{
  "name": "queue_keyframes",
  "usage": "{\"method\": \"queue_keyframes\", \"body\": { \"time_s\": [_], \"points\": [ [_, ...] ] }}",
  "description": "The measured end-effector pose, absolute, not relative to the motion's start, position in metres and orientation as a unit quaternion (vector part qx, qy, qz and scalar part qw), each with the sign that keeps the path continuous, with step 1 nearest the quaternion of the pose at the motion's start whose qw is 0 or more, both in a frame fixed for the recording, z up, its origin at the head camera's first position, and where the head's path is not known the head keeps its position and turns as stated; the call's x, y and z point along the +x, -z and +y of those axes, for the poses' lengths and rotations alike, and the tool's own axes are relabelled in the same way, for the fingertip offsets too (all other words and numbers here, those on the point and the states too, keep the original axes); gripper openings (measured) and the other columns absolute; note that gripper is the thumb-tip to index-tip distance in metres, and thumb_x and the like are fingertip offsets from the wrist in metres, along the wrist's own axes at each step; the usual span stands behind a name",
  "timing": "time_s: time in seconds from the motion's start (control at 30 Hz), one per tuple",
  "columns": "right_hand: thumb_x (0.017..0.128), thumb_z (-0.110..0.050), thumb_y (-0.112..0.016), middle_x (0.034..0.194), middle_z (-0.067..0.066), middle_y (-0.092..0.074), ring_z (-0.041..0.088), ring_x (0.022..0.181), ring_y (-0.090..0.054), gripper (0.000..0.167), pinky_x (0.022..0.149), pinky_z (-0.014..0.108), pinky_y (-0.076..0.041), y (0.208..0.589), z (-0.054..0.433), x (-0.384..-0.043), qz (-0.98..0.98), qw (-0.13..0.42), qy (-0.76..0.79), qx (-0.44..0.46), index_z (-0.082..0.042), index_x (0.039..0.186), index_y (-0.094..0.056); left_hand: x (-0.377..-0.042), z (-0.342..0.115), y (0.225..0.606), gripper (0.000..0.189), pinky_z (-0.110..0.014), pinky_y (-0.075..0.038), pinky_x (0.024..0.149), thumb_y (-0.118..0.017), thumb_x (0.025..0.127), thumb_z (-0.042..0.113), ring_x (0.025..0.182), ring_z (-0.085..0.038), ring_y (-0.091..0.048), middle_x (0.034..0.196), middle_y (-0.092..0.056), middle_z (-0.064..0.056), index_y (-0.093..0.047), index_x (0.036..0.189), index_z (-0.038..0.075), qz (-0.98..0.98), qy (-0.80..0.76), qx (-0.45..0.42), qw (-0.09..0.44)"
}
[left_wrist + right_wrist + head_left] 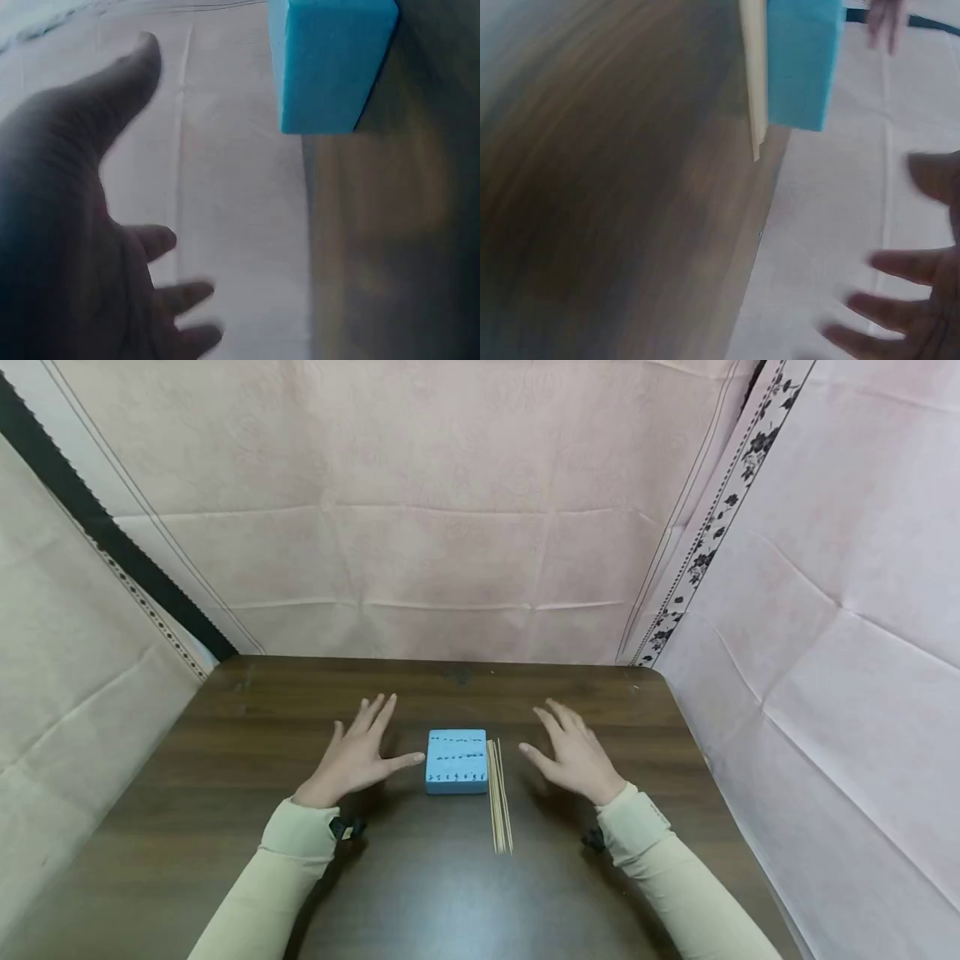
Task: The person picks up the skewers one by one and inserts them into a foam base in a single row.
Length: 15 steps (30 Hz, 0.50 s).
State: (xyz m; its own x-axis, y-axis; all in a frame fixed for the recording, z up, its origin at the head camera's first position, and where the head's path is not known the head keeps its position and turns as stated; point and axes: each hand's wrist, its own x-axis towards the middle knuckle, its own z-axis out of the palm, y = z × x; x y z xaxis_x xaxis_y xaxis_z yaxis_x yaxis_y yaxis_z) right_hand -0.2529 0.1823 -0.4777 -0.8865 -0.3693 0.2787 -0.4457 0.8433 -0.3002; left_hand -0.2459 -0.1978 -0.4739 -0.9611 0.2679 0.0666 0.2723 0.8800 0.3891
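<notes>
A light blue foam block (457,762) with rows of dark marks on its top lies on the dark wooden table (420,893). Along its right side runs a small bundle of thin wooden sticks (498,797). To the left of the block is my left hand (356,758), fingers spread and thumb pointing at the block's side. My right hand (573,756) is to the right of the sticks, its fingers extended and apart from them. Both hands hold nothing. The left wrist view shows the block's plain blue side (334,67); in the right wrist view the stick ends (756,112) lie beside it.
Pale cloth (450,527) hangs behind the table's far edge, with more cloth (840,652) along the right and left sides. A dark wristband (347,828) sits at the left cuff, and another (593,839) at the right.
</notes>
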Motion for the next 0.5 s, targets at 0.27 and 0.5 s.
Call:
{"method": "queue_keyframes", "body": {
  "time_s": [0.27, 0.5],
  "points": [
    [0.096, -0.026, -0.070, 0.087, -0.003, -0.068, 0.012, 0.078, -0.062, 0.016, 0.072, 0.033, -0.054, 0.503, 0.159, -0.265, -0.920, -0.010, -0.331, 0.208, -0.011, 0.098, -0.074, -0.256, -0.188, 0.517, 0.115, -0.063, -0.020, 0.115, -0.081, 0.080, 0.055, 0.152, -0.030, -0.016, 0.167, -0.018, 0.002, -0.006, 0.163, 0.028, -0.867, 0.455, -0.183, -0.090],
    [0.091, -0.023, -0.075, 0.076, -0.002, -0.064, 0.013, 0.066, -0.055, 0.015, 0.063, 0.031, -0.049, 0.515, 0.141, -0.267, -0.925, -0.034, -0.333, 0.177, -0.009, 0.087, -0.072, -0.257, -0.180, 0.534, 0.122, -0.060, -0.018, 0.117, -0.088, 0.072, 0.052, 0.153, -0.022, -0.010, 0.167, -0.013, 0.011, -0.006, 0.161, 0.038, -0.854, 0.469, -0.201, -0.101]
  ]
}}
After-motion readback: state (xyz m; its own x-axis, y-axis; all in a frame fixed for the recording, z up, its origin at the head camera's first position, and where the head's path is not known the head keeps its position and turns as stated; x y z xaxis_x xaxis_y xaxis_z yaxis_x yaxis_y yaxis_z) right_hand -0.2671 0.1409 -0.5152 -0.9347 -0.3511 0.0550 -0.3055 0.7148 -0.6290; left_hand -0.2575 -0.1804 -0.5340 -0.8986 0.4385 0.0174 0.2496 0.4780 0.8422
